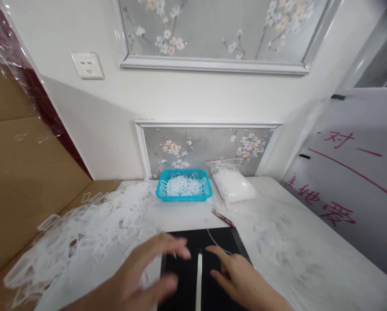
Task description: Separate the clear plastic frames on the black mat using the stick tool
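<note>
White strip lies on the black mat on the worktop, between the hands. Left hand and right hand hover beside it, fingers spread wide, holding nothing.

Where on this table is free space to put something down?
Free: the marble tabletop right of the black mat, in front of the plastic bag; also a strip between mat and blue basket. Crowded: the left side, under the pile of white frames.
</note>
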Motion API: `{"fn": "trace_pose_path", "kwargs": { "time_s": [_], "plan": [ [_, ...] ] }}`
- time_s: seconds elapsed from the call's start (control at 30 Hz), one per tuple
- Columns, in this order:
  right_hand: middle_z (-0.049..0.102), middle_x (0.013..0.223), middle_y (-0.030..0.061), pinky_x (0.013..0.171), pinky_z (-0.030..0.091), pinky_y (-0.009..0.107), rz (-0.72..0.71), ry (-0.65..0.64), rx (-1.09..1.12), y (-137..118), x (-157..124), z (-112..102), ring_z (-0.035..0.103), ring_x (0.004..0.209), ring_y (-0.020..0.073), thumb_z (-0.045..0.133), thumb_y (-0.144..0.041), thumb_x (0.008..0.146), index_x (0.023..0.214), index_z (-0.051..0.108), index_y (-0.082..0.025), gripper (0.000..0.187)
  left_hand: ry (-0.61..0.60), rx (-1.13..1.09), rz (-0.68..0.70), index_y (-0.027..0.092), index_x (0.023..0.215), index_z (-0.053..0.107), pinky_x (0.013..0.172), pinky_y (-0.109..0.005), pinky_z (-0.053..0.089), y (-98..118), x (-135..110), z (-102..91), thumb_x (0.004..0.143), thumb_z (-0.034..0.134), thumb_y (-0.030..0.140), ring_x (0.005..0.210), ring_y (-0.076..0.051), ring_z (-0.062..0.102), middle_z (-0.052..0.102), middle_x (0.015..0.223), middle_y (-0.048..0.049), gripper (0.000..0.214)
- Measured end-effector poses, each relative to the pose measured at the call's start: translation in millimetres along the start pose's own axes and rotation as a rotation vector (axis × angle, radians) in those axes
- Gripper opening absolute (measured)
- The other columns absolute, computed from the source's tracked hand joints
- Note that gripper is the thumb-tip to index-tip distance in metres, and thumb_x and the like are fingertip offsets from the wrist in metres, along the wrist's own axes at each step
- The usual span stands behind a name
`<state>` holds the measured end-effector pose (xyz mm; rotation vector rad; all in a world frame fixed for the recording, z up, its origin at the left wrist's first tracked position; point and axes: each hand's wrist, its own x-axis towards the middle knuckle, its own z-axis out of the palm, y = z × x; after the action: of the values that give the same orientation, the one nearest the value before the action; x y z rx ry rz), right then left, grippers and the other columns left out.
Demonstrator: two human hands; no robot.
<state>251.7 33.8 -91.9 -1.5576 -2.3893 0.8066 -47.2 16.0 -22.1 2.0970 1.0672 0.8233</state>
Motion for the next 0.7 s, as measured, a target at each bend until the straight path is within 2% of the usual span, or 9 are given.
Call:
{"fn": "trace_pose_path", "kwargs": {
  "time_s": [0.1,0.2,0.27,0.33,0.43,0.53,0.6,0.7],
  "plan": [
    [0.076,0.089,0.0102,0.067,0.043,0.031,-0.140,-0.010,-0.208,-11.2,16.9,31.9,0.073,0.081,0.0286,0.046,-0.019,0.089,0.139,0.051,-0.026,0.050,-0.057,0.183,-0.143,0.030,0.135,0.053,0.099,-0.045,0.049,-63.0,23.9,18.3,0.097,0.049,0.035,0.108,-0.025,0.058,0.060,0.122,-0.0077,0.038],
    [0.075,0.081,0.0130,0.062,0.039,0.031,-0.146,-0.013,-0.350,-9.6,34.5,54.7,0.073,0.074,0.0307,0.042,-0.012,0.087,0.117,0.063,-0.021,0.038,-0.127,0.327,-0.216,0.022,0.135,0.050,0.103,-0.043,0.045,-121.8,27.4,38.3,0.093,0.054,0.030,0.115,-0.025,0.054,0.056,0.124,-0.0105,0.043],
    [0.073,0.075,0.0121,0.059,0.037,0.031,-0.154,-0.010,-0.391,-8.3,40.2,61.5,0.072,0.070,0.0310,0.042,-0.010,0.084,0.101,0.065,-0.021,0.031,-0.166,0.348,-0.220,0.021,0.124,0.056,0.101,-0.040,0.045,-144.2,23.4,48.5,0.092,0.055,0.025,0.112,-0.024,0.055,0.056,0.119,-0.0094,0.032],
    [0.073,0.073,0.0101,0.059,0.037,0.030,-0.194,-0.012,-0.367,-6.5,37.8,63.6,0.072,0.069,0.0296,0.043,-0.011,0.083,0.091,0.064,-0.022,0.025,-0.210,0.357,-0.203,0.019,0.104,0.061,0.095,-0.035,0.046,-152.4,21.6,55.4,0.093,0.049,0.020,0.103,-0.021,0.057,0.057,0.110,-0.0075,0.016],
    [0.073,0.074,0.0049,0.062,0.039,0.027,-0.277,-0.013,-0.145,-1.7,23.2,66.2,0.071,0.069,0.0232,0.045,-0.012,0.084,0.090,0.062,-0.023,0.021,-0.277,0.360,-0.150,0.018,0.083,0.057,0.083,-0.031,0.045,-147.8,32.0,59.5,0.092,0.044,0.014,0.089,-0.019,0.058,0.056,0.096,-0.0054,0.016],
    [0.073,0.077,0.0019,0.069,0.043,0.022,-0.361,-0.022,0.227,2.9,10.2,74.3,0.071,0.073,0.0164,0.040,-0.007,0.084,0.089,0.060,-0.021,0.025,-0.315,0.341,-0.070,0.018,0.081,0.054,0.075,-0.029,0.043,-127.0,65.3,61.7,0.093,0.043,0.016,0.078,-0.017,0.055,0.055,0.090,-0.0041,0.016],
    [0.074,0.080,0.0014,0.072,0.045,0.021,-0.405,-0.015,0.413,5.0,8.8,80.7,0.070,0.076,0.0144,0.038,-0.005,0.082,0.086,0.060,-0.020,0.027,-0.330,0.311,0.008,0.018,0.083,0.053,0.075,-0.029,0.043,-100.6,101.4,68.0,0.097,0.041,0.022,0.078,-0.016,0.055,0.055,0.091,-0.0037,0.018],
    [0.074,0.082,0.0011,0.071,0.046,0.021,-0.384,0.015,0.550,10.0,16.0,85.2,0.067,0.074,0.0137,0.040,-0.004,0.077,0.081,0.063,-0.019,0.028,-0.339,0.245,0.163,0.019,0.091,0.054,0.083,-0.029,0.044,-41.1,169.9,93.1,0.100,0.039,0.029,0.088,-0.017,0.056,0.058,0.098,-0.0045,0.020]
  ]
}}
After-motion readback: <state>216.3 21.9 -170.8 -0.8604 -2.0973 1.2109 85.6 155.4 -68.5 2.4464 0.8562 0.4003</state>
